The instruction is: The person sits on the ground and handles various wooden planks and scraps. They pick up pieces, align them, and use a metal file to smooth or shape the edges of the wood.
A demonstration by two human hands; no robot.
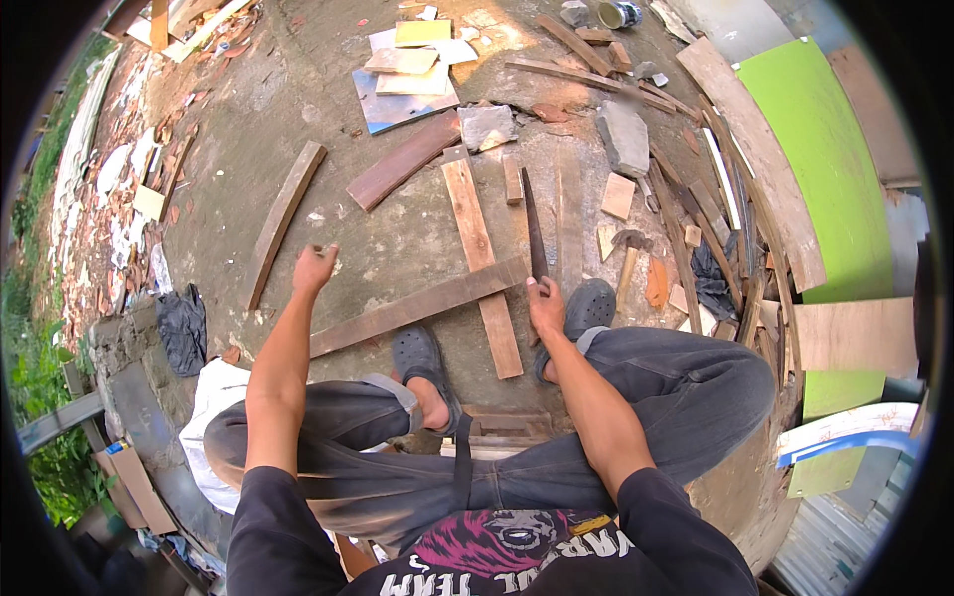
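My right hand (545,306) is closed round the near end of a handsaw (535,223), whose dark tapered blade points away from me. Beside that hand ends a long brown plank (422,305), lying crosswise over a lighter wooden board (477,238). My left hand (316,268) is raised with its fingers curled; whether anything small is in them I cannot make out. Closest to it on the left is a narrow wooden beam (285,223) on the ground. A small wood block (513,180) lies by the saw's tip.
A hammer (627,268) lies right of my right foot. Farther off are a reddish-brown board (405,159), grey stone blocks (623,139), stacked flat panels (407,99) and a tin can (619,14). Scrap wood and a green panel (815,159) line the right side; a low wall (139,368) stands left.
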